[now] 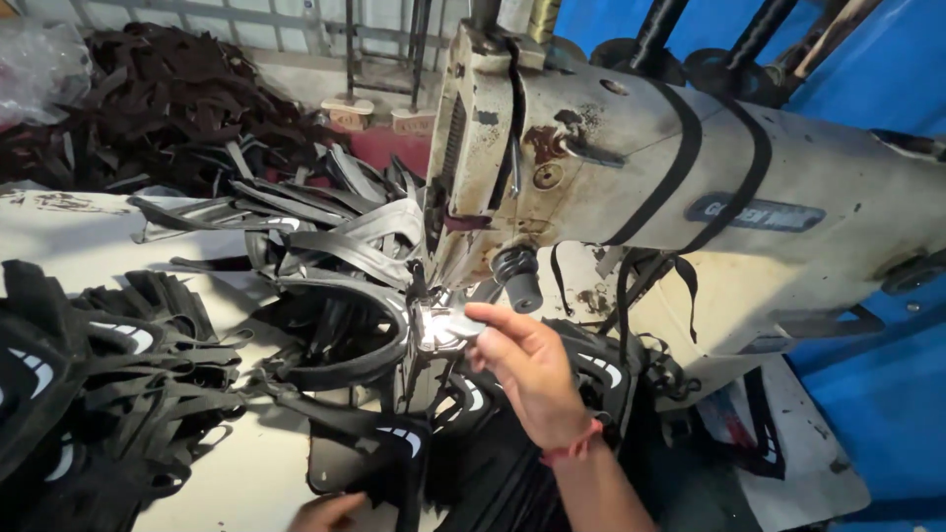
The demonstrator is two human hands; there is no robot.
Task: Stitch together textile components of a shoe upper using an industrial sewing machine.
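Observation:
A worn cream industrial sewing machine (690, 167) fills the upper right, its needle area (424, 291) lit by a small lamp. My right hand (527, 365), with a red thread band at the wrist, reaches under the machine head and pinches a black shoe-upper piece (448, 325) beside the needle. My left hand (330, 512) shows only at the bottom edge, resting on the black piece with white markings (399, 438) that trails down from the needle. Whether its fingers grip is hidden.
Stacks of black cut pieces with white marks (108, 374) lie on the white table (256, 473) at left. More black strips (325, 227) pile behind the needle, and a dark heap (168, 99) lies at the back. Blue wall (867, 59) at right.

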